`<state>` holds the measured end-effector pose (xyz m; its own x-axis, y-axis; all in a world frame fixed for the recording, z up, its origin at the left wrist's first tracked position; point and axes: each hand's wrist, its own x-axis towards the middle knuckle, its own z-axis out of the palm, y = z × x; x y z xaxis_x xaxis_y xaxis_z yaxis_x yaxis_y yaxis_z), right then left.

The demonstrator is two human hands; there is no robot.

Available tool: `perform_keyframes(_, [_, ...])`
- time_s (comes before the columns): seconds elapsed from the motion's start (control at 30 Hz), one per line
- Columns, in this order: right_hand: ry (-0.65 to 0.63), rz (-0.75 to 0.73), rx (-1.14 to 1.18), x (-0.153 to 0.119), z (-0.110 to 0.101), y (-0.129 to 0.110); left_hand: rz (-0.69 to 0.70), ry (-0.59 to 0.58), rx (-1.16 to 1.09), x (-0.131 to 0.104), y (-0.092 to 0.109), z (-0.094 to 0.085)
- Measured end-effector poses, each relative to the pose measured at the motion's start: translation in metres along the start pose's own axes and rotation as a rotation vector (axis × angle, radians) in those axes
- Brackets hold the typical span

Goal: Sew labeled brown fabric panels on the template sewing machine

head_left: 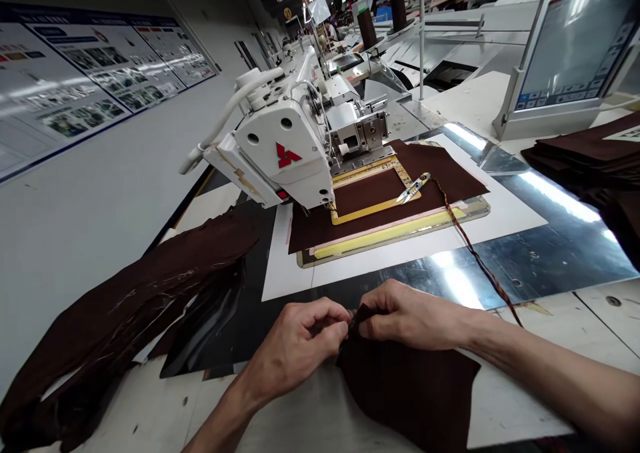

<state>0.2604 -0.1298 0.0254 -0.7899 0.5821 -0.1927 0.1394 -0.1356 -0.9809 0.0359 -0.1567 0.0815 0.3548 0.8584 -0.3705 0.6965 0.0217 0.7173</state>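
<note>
A dark brown fabric piece (410, 386) hangs from my two hands over the table's near edge. My right hand (400, 316) pinches its upper edge between thumb and fingers. Close against it, my left hand (310, 336) has thumb and fingertips pressed together at the same edge; what exactly lies between those fingertips is too small to make out. Beyond my hands, another brown fabric panel (450, 173) lies under a yellow frame (370, 214) below the sewing machine head (285, 149). Thread snips (414, 188) on a braided cord (467, 243) rest across the frame.
Brown fabric pieces (150, 286) are heaped at the left, with a second stack (575, 156) at the right. A control screen (575, 46) stands at the back right. Thread cones (367, 27) rise behind the machine. A shiny metal plate (540, 259) covers part of the table.
</note>
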Motion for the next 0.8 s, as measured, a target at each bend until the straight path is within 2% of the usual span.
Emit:
perform_keyframes(0.23, [0.057,-0.006,-0.063,0.001,0.003,0.001,0.147,0.167,0.190,-0.001,-0.002,0.015])
perform_keyframes(0.4, [0.058,-0.029,-0.098,0.001,0.004,0.000,0.230,0.170,0.301,-0.001,-0.010,0.019])
perform_keyframes(0.6, [0.113,-0.121,-0.262,0.004,0.003,0.002,0.433,0.308,0.662,0.005,-0.022,0.032])
perform_keyframes(0.7, [0.132,-0.138,-0.301,0.006,0.001,0.003,0.488,0.327,0.806,0.011,-0.023,0.032])
perform_keyframes(0.8, [0.138,-0.139,-0.306,0.009,-0.001,0.004,0.501,0.351,0.849,0.015,-0.022,0.030])
